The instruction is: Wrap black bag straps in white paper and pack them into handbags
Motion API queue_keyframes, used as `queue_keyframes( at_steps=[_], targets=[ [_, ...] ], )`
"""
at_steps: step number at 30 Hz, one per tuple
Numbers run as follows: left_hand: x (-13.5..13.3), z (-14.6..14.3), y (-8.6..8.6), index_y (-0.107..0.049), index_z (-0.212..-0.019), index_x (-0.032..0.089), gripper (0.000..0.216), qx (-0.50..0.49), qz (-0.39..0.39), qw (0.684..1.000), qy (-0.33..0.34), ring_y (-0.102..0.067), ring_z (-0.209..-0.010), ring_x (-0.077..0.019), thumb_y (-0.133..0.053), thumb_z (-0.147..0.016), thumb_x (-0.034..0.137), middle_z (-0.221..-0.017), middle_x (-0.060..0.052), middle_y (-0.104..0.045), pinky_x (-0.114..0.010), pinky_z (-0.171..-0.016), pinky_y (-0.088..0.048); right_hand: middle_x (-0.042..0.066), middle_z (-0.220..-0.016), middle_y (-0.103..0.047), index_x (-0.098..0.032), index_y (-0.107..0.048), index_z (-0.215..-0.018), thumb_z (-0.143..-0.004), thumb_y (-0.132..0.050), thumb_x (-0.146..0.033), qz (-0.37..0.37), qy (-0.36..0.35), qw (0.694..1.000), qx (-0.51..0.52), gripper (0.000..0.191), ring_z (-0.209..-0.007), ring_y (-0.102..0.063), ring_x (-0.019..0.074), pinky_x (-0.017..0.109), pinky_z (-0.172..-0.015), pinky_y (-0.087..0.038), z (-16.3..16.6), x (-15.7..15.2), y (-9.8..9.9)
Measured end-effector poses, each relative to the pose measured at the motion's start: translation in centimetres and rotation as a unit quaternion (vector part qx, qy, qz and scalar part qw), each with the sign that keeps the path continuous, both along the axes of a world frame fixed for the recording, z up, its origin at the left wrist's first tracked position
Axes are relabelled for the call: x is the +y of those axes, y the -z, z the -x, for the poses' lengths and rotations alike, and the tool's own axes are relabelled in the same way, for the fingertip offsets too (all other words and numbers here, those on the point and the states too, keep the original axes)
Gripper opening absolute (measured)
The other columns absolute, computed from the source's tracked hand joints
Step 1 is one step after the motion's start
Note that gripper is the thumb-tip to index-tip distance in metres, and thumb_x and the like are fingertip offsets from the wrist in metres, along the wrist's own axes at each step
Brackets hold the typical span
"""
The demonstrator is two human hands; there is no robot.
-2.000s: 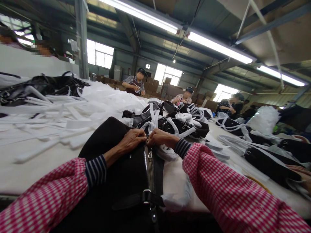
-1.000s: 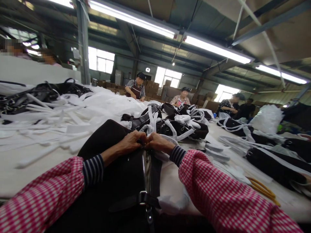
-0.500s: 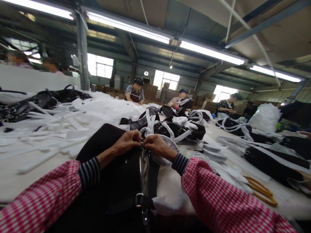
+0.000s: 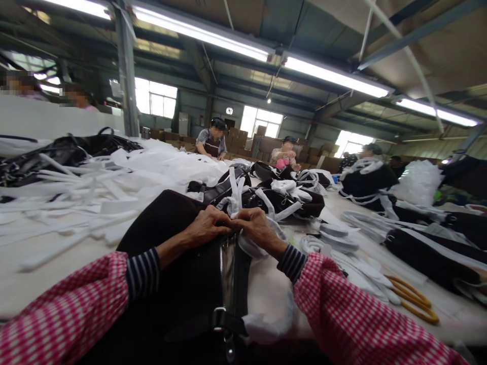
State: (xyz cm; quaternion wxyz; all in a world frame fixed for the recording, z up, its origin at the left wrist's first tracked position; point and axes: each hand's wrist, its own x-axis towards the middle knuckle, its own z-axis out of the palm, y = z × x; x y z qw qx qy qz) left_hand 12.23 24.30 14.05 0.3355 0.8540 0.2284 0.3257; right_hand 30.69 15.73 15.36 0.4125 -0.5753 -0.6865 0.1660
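Note:
A black bag (image 4: pixel 163 284) lies in front of me, a silver zipper (image 4: pixel 222 268) running down its right side. Below the zipper is a black strap with a metal buckle (image 4: pixel 219 318). At the zipper's far end, my left hand (image 4: pixel 211 223) and my right hand (image 4: pixel 256 228) meet, fingertips pinched together on the bag's edge. The small part between the fingers is hidden. White-wrapped strapping (image 4: pixel 234 190) rises just beyond my fingertips.
White paper strips (image 4: pixel 114 203) cover the left of the table. Black bags with wrapped handles (image 4: pixel 266 195) lie ahead, and another black bag (image 4: pixel 426 258) is at right. Yellow-handled scissors (image 4: pixel 413 299) lie near my right sleeve. Co-workers (image 4: pixel 213 139) stand across the table.
Both hands have shifted slightly right and come closer together; the metal piece seen between them is now covered. At the back right, a co-worker's black bag now stands higher.

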Motion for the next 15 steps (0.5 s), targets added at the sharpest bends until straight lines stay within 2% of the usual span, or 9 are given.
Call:
queue_keyframes(
  at_steps=[3,5,9,11,15],
  targets=[
    [0.5,-0.2,0.7,-0.083,-0.081,0.021,0.026,0.014,0.0,1.0,0.011,-0.064,-0.095,-0.0277,-0.072,-0.08,0.044,-0.082,-0.004,-0.074,-0.037,-0.091,-0.046,0.001,-0.072,-0.069,-0.015,-0.074,-0.075,-0.083,-0.07,-0.021,0.003,-0.016,1.0,0.007,0.011,-0.074,-0.062,0.0161,0.024,-0.071,-0.045,-0.2,-0.3,-0.3],
    [0.7,-0.2,1.0,-0.083,-0.081,0.02,0.03,0.014,0.004,1.0,0.019,-0.064,-0.092,-0.0261,-0.069,-0.083,0.046,-0.082,-0.004,-0.074,-0.035,-0.091,-0.046,0.002,-0.077,-0.072,-0.014,-0.075,-0.081,-0.082,-0.07,-0.016,0.013,-0.038,0.999,-0.018,0.006,-0.078,-0.064,0.0173,0.025,-0.074,-0.046,-0.4,-0.5,-0.8],
    [0.6,0.0,0.9,-0.081,-0.081,0.019,0.03,0.001,0.018,0.999,0.033,-0.062,-0.099,-0.026,-0.068,-0.086,0.046,-0.087,-0.004,-0.075,-0.035,-0.093,-0.045,0.004,-0.086,-0.075,-0.015,-0.077,-0.089,-0.081,-0.064,-0.005,0.024,-0.044,0.983,-0.178,0.018,-0.083,-0.066,0.0186,0.027,-0.078,-0.044,-0.8,-1.9,-2.0],
    [0.4,0.0,0.7,-0.079,-0.077,0.018,0.032,-0.007,0.035,0.998,0.045,-0.063,-0.091,-0.0236,-0.067,-0.086,0.047,-0.081,-0.004,-0.073,-0.033,-0.088,-0.046,0.006,-0.091,-0.075,-0.016,-0.077,-0.09,-0.083,-0.058,0.0,0.015,-0.028,0.958,-0.284,0.025,-0.084,-0.066,0.0188,0.027,-0.077,-0.043,-0.8,-2.7,-2.4],
    [0.0,-0.1,0.6,-0.074,-0.075,0.016,0.036,-0.032,0.087,0.994,0.051,-0.061,-0.075,-0.0189,-0.068,-0.084,0.05,-0.075,-0.003,-0.07,-0.031,-0.076,-0.047,0.011,-0.093,-0.071,-0.014,-0.073,-0.088,-0.084,-0.052,0.0,-0.006,-0.014,0.88,-0.474,0.026,-0.078,-0.06,0.0195,0.03,-0.071,-0.039,-0.7,-4.0,-2.8]
  ],
)
